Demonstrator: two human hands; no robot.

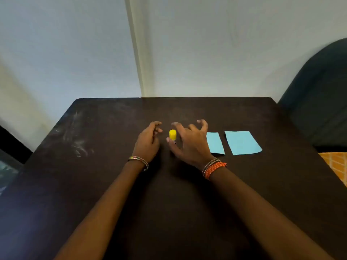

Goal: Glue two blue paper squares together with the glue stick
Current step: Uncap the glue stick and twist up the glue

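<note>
Reaching with both hands spread and empty, right hand (189,141) nearly on the upright yellow-capped glue stick (172,135), left hand (149,140) beside; a clumsy nudge could topple it.

this looks like a plain room in a home: a dark desk (105,147) under the hands stands against bare pale walls (206,53), with a dark cushioned chair (319,102) and orange patterned cloth (336,166) to their right.
</note>
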